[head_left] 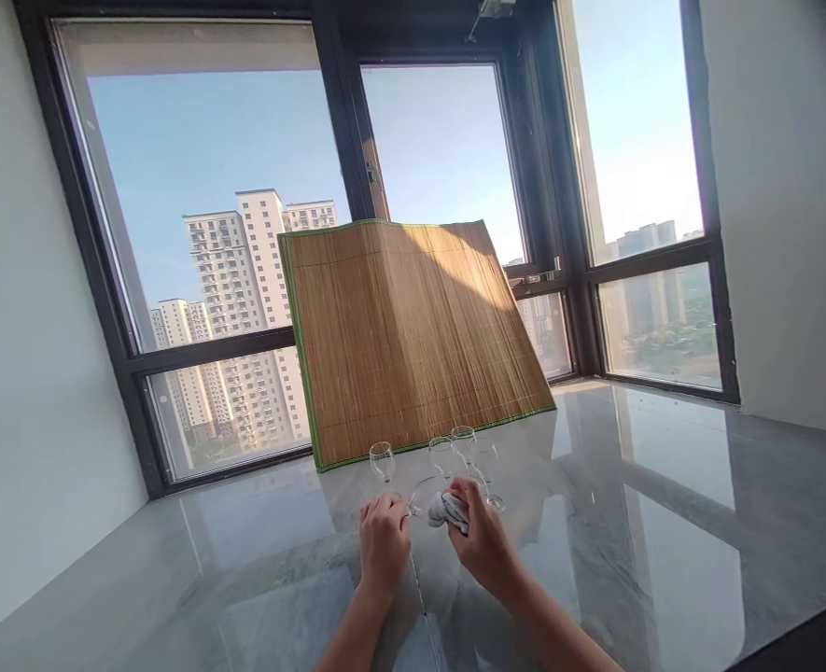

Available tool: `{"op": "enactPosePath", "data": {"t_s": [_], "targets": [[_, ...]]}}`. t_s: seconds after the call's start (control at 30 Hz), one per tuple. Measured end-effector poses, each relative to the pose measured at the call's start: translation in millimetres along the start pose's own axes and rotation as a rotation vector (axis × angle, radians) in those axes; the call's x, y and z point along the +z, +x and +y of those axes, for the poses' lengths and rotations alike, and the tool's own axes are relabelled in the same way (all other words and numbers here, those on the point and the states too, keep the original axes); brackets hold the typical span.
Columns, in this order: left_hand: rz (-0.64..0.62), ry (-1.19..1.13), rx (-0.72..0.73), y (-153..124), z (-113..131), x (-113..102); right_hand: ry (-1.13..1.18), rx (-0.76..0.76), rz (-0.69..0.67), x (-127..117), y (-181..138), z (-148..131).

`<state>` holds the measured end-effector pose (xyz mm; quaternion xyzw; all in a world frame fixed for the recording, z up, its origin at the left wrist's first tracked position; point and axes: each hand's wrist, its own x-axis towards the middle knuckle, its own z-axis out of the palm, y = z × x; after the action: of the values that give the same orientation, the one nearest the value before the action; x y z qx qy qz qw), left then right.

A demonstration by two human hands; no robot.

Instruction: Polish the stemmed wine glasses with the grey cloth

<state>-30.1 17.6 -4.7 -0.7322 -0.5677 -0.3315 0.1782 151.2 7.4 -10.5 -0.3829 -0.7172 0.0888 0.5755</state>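
My left hand (385,534) is closed on a clear stemmed glass (421,492), which tilts sideways with its bowl toward the right. Bunched in the fingers of my right hand (481,534) is a white-grey cloth (447,511), close against the held glass. Whether part of the cloth is inside the bowl I cannot tell. Just beyond my hands, one stemmed glass (382,455) stands upright on the left. More clear glasses, among them one glass (464,439) at the back, stand grouped behind my right hand, which partly hides them.
A glossy grey stone-patterned ledge (279,569) spreads under my hands, with a thin seam down its middle. Behind the glasses a green-edged bamboo mat (413,327) leans on the dark window frame (581,308). White walls (791,233) close off both sides.
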Motion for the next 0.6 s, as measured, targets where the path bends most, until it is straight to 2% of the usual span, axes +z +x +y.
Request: {"op": "enactPosePath", "data": {"t_s": [0.1, 0.23, 0.4, 0.6], "targets": [[-0.054, 0.041, 0.108, 1, 6, 1, -0.039, -0.064, -0.069, 2, -1, -3], [-0.064, -0.004, 0.19, 2, 11, 1, -0.215, -0.043, 0.015, -2, 1, 2], [-0.059, -0.134, 0.112, 1, 7, 0, -0.301, 0.134, 0.133, -13, 4, 11], [-0.049, -0.216, 0.009, -1, -4, 10, -0.219, 0.235, 0.081, -12, 4, 17]]}}
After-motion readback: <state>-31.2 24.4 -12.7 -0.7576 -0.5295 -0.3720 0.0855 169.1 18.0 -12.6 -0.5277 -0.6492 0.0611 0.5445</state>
